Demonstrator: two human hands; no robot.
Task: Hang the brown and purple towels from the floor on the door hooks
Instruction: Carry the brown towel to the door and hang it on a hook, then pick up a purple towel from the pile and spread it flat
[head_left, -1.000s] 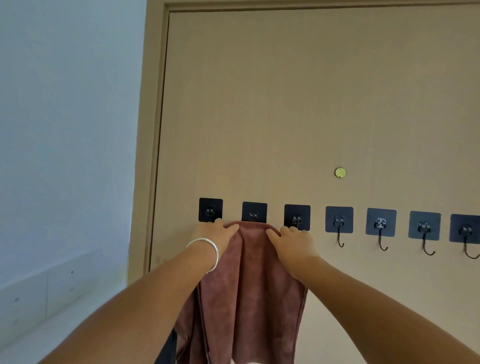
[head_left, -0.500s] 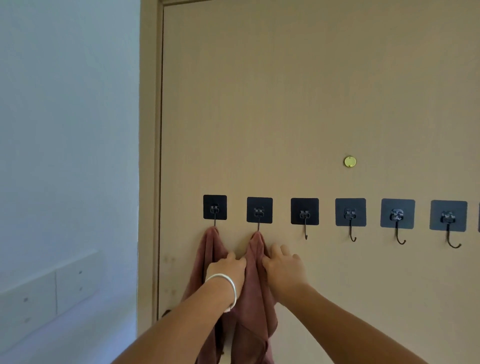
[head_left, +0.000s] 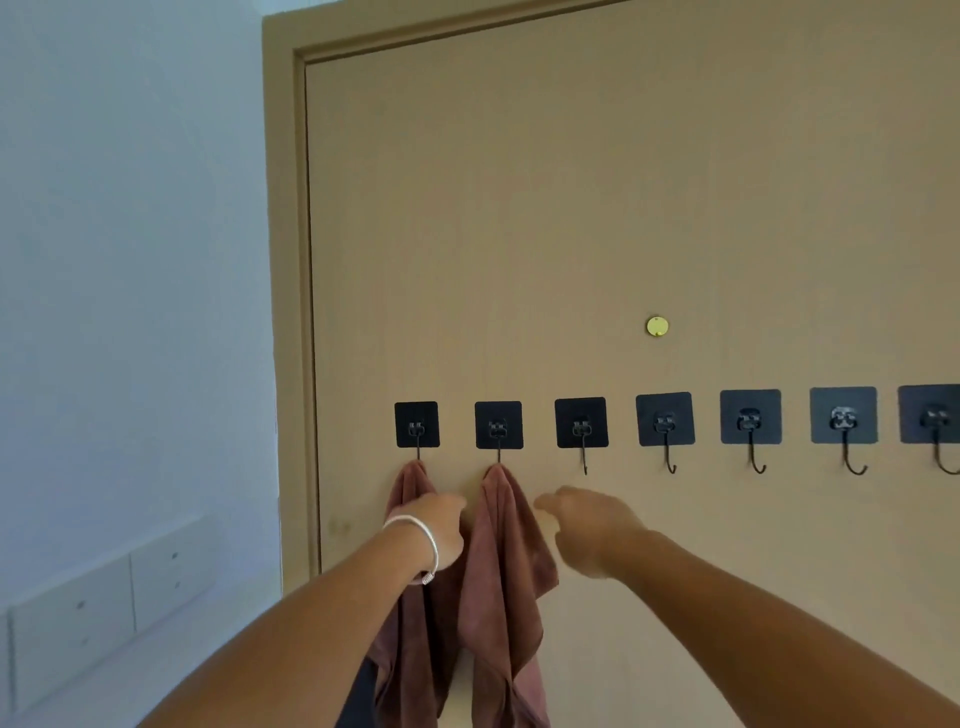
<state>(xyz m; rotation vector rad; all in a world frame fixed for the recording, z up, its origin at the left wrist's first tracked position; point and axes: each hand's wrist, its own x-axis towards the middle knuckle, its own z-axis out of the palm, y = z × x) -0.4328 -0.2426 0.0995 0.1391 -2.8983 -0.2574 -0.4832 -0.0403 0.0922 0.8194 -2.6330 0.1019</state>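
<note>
Brown towel (head_left: 498, 561) on two hooks — hands (head_left: 587, 525) now off it, fingers relaxed.

No readable text or labels anywhere

Seven black hook pads (head_left: 581, 422) run across the door (head_left: 571, 208), the last cut by the frame edge. One brown towel (head_left: 498, 571) hangs from two of them. Two hands are up: left hand (head_left: 436, 525), right hand (head_left: 587, 525). One bracelet (head_left: 423, 540), one brass disc (head_left: 657, 326).
</note>
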